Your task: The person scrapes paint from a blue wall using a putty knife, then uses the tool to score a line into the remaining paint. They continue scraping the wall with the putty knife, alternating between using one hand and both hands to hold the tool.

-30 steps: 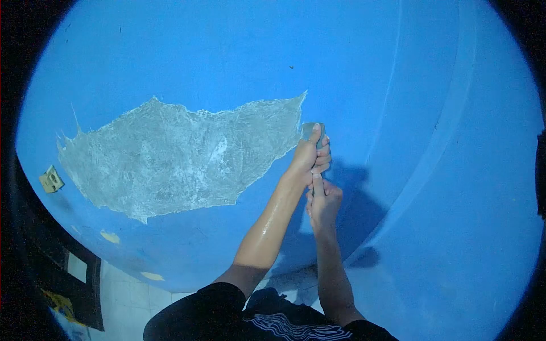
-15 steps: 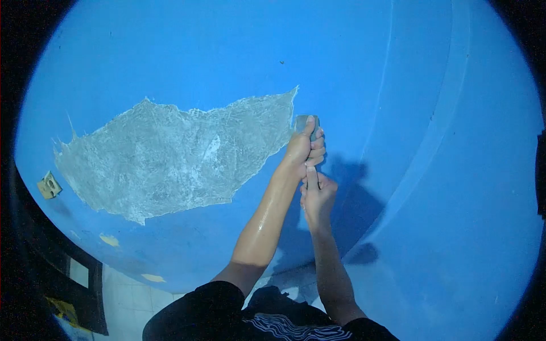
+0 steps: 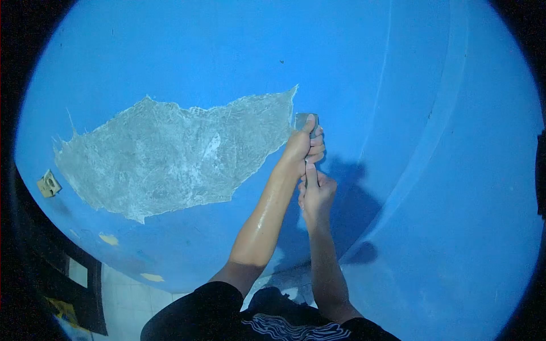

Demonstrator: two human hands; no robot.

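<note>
My left hand (image 3: 307, 141) is wrapped round a flat grey scraper-like tool (image 3: 304, 120), its thumb lying on the tool's face. The tool is against the blue wall (image 3: 239, 51), by the right edge of a rough grey bare patch (image 3: 170, 153). Just below, my right hand (image 3: 317, 193) is closed on the lower end of the same tool, thumb pointing up. The two hands touch or nearly touch. Most of the tool is hidden by the fingers.
A pale socket plate (image 3: 49, 184) is on the wall at the far left. Yellowish spots (image 3: 108, 239) mark the wall lower down. A dark framed object (image 3: 91, 284) stands at the bottom left, beside the white tiled floor (image 3: 133, 301). The wall has a corner at the right.
Wall, patch and hands have shifted slightly left and up in the view. Both hands keep their hold on the tool, which remains by the patch's right edge.
</note>
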